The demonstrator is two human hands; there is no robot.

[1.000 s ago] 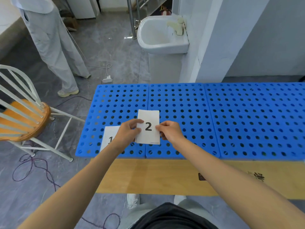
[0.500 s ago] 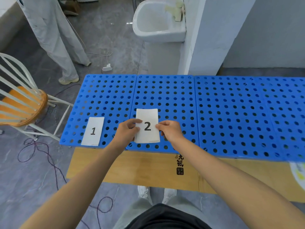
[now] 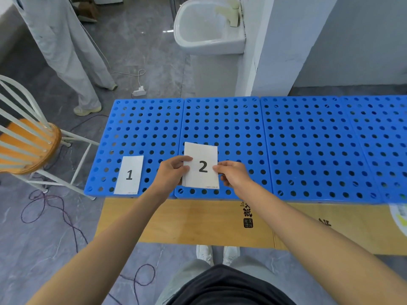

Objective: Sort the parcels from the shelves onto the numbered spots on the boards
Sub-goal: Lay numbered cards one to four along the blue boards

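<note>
Two white number cards show against the blue perforated boards (image 3: 308, 137). The card marked 2 (image 3: 201, 166) is a plain white rectangle with a bold black numeral and a thin line of small print along its near edge; I see it upright to me, over the near part of the second board from the left, and I cannot tell whether it lies flat on the holes or sits just above them. My left hand (image 3: 170, 172) pinches its left edge, thumb on top and fingers curled beneath, a closed grip on the card. My right hand (image 3: 233, 176) grasps the right edge the same way, thumb tip close beside the numeral. The card marked 1 (image 3: 129, 175) lies flat on the leftmost board near its front edge, apart from both hands. The boards rest on brown cardboard (image 3: 193, 221) on the grey floor, with a white chair (image 3: 28, 142) to the left
</note>
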